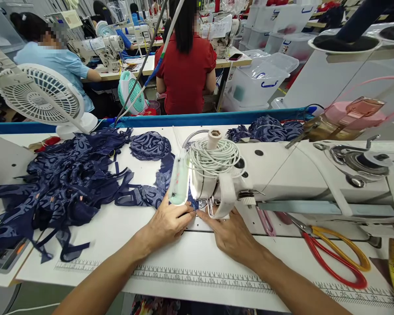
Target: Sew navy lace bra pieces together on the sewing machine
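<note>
A navy patterned fabric piece (pixel 166 177) runs along the left of a white sewing machine's head (pixel 213 173) and under its needle area. Beside the needle, my left hand (pixel 169 221) has thumb and forefinger closed on the cloth's near edge. My right hand (pixel 234 234) lies palm down on the machine bed, one digit stretched to the same edge. Its other fingers are partly hidden behind the white thread guard. A lit, pale green lamp (pixel 179 179) covers part of the cloth above my left hand.
A heap of navy patterned pieces (pixel 82 175) spreads at left, with a round bundle (pixel 150 145) behind. Scissors (pixel 335 253) with red and yellow handles lie right. A printed ruler (pixel 197 276) crosses the front edge. A white fan (pixel 44 94) stands back left; two people sit ahead.
</note>
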Tool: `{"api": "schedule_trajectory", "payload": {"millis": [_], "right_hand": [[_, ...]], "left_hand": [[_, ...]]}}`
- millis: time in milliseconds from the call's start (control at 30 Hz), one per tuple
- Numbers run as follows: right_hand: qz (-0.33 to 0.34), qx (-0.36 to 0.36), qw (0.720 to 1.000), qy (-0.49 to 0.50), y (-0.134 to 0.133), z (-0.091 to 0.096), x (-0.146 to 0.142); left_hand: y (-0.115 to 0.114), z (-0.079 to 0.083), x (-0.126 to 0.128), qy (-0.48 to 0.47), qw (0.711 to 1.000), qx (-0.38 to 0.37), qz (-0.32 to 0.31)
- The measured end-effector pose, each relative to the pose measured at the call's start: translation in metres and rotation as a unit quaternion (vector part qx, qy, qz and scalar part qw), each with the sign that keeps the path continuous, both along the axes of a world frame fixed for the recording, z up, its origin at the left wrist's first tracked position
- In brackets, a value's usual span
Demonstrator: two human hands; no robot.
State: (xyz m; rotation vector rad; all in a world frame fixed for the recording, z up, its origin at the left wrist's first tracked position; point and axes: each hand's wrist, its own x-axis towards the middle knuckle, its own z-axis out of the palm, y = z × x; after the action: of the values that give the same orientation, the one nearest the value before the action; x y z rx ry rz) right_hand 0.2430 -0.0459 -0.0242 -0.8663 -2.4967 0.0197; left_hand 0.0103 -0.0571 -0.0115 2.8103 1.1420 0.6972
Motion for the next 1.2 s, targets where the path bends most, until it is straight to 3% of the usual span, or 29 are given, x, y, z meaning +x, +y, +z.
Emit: {"api": "schedule_trajectory", "payload": {"millis": [433,867,1067,1200], "right_hand": [[-0.004,0.006,0.999,0.042,0.000,0.000,0.002],[0.008,-0.040,0.992,0.120,0.001,0.010,0.000],[-0.024,-0.017,0.986,0.165,0.001,0.014,0.003],[-0.080,-0.018,0.982,0.168,0.007,0.012,0.008]], "left_hand": [[0.008,0.006,0.005,-0.067,0.997,0.032,0.005],[0.015,0.011,0.007,-0.033,0.997,0.027,0.058],[0.015,0.002,0.001,-0.041,0.998,0.003,0.052],[0.016,-0.002,-0.002,-0.049,0.996,-0.026,0.068]]}}
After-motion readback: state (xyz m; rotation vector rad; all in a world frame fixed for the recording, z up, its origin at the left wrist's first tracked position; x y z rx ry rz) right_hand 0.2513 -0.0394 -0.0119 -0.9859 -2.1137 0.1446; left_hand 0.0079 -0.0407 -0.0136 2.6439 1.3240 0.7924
